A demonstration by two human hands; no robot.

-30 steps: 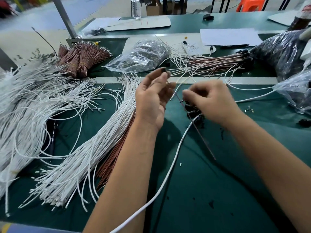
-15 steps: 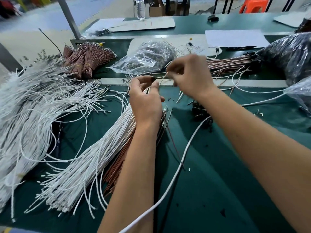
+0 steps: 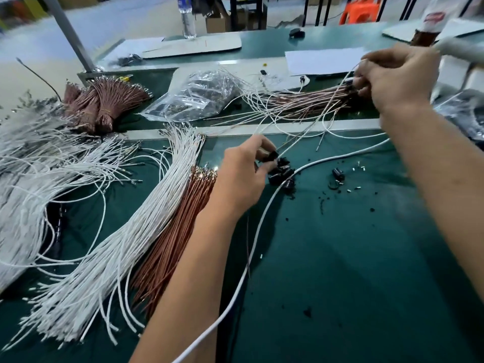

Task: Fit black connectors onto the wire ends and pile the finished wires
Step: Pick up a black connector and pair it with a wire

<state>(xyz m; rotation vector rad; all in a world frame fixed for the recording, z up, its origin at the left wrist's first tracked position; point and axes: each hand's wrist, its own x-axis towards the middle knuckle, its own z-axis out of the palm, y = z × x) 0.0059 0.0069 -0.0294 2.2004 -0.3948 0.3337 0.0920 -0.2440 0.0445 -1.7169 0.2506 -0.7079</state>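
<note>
In the head view, the left hand (image 3: 242,176) is pinching a black connector (image 3: 271,156) between thumb and fingers, just beside a small heap of black connectors (image 3: 281,172) lying near the middle of the green desk (image 3: 353,258). The right hand (image 3: 398,74) is reaching to the desk's far right part, its curled fingers gripping wire ends at the pile of finished wires (image 3: 309,100). White wires (image 3: 125,231) and copper wires (image 3: 172,237) are lying along the left side.
</note>
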